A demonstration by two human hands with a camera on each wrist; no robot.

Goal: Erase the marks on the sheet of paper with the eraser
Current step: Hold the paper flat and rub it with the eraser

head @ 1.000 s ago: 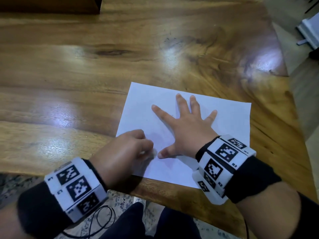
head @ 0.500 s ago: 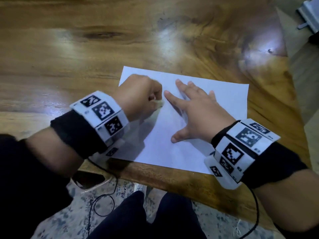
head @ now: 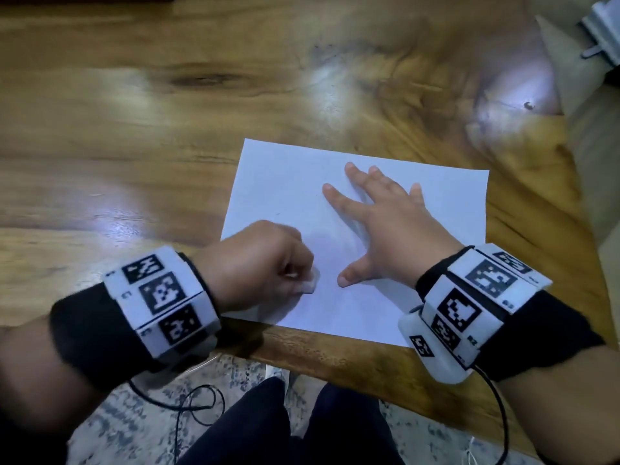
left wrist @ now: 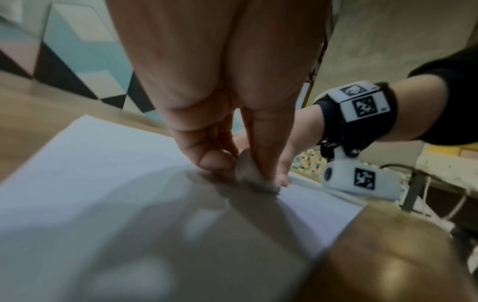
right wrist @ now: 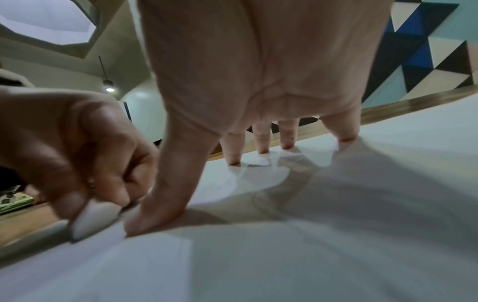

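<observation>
On the table (head: 167, 146), erasing a sheet of paper (head: 285, 182)
Left hand (head: 261, 263) pinches the eraser (head: 310, 283) against it; right hand (head: 392, 226) lies spread flat, pressing.

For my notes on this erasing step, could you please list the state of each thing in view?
Sheet of paper: flat on the wooden table, no marks discernible.
Eraser: pinched, touching the paper.
Left hand: grips the eraser.
Right hand: fingers spread, pressing the paper.
</observation>
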